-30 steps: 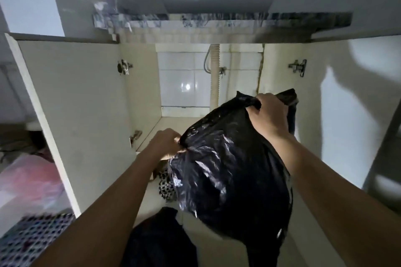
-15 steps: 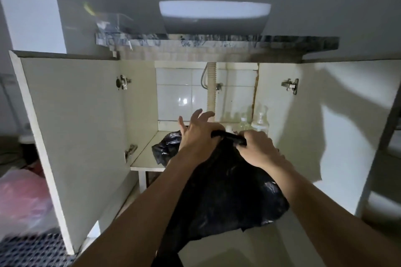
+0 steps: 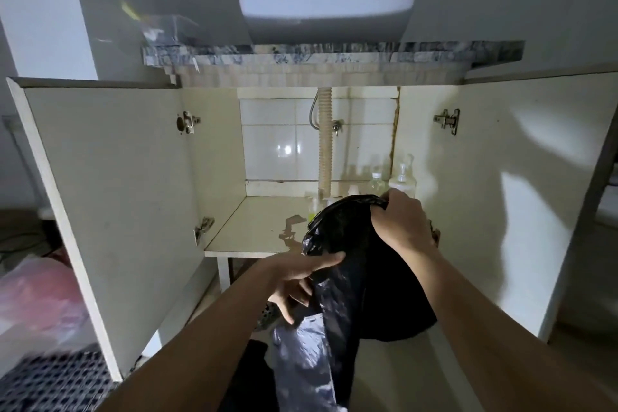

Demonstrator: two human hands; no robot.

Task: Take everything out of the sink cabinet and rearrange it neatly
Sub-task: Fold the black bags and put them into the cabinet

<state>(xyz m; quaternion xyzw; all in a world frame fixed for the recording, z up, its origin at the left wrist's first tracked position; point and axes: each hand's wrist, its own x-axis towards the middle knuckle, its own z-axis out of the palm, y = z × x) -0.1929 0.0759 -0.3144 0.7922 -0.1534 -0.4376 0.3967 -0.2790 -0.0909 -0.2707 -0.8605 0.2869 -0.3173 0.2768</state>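
The sink cabinet [image 3: 254, 227] stands open, both doors swung wide. A black plastic bag [image 3: 361, 278] hangs in front of its shelf at the right. My right hand [image 3: 401, 227] grips the bag's gathered top. My left hand [image 3: 297, 281] lies against the bag's left side with fingers spread and straight, thumb along the plastic. Clear bottles [image 3: 401, 182] stand at the back right of the shelf, partly hidden by the bag. A stain [image 3: 291, 227] marks the shelf floor.
A ribbed drain pipe [image 3: 325, 144] runs down the cabinet's middle. The left door [image 3: 110, 197] and right door [image 3: 521, 197] flank the opening. A pink bag [image 3: 36, 298] and a patterned mat [image 3: 57, 381] lie at the lower left. A basin [image 3: 326, 15] sits above the counter.
The bag moved right and lower from the shelf's front. My left hand let go of the bag's top and dropped to its side, fingers straightened. The right hand still grips the top.
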